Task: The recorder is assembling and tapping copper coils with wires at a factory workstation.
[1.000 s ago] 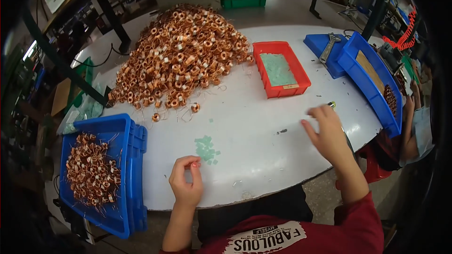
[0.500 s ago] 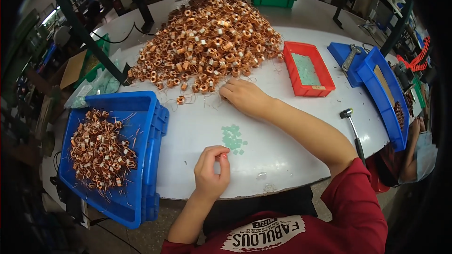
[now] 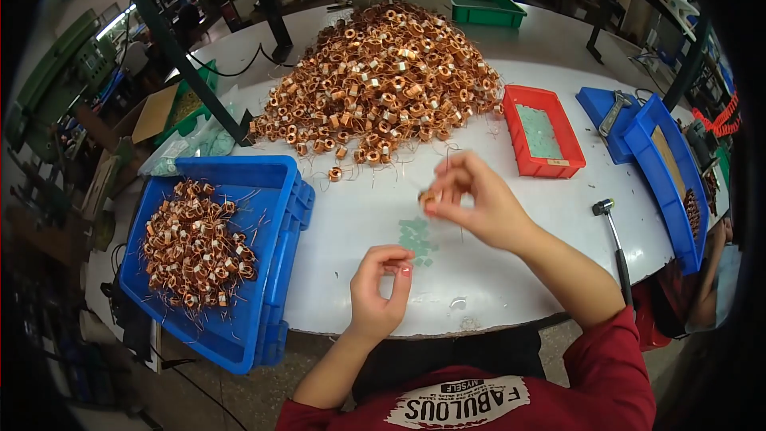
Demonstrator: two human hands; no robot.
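Observation:
My right hand (image 3: pixel 483 206) pinches a small copper-wire coil (image 3: pixel 428 196) between thumb and fingers, above the middle of the table. A few loose wire ends stick out around it. Lower and to the left, my left hand (image 3: pixel 381 291) is closed, thumb against the fingertips; whatever it may hold is too small to make out. Just beyond its fingertips lies a patch of small pale-green square pieces (image 3: pixel 414 241). A large heap of copper coils (image 3: pixel 391 84) rises at the back of the table. One coil (image 3: pixel 334 173) lies apart at its front edge.
At the left a blue bin (image 3: pixel 275 215) holds more coils (image 3: pixel 195 247). A red tray (image 3: pixel 519 144) with green pieces stands right of the heap. Further right are a hammer (image 3: pixel 613 231), a blue tray (image 3: pixel 690 247) and a metal tool (image 3: pixel 613 112). A green tray (image 3: pixel 487 16) sits behind.
My right hand has come away from the heap's front edge toward me, now with a coil in its fingers. My left hand stays closed by the green pieces. The whole view has shifted slightly.

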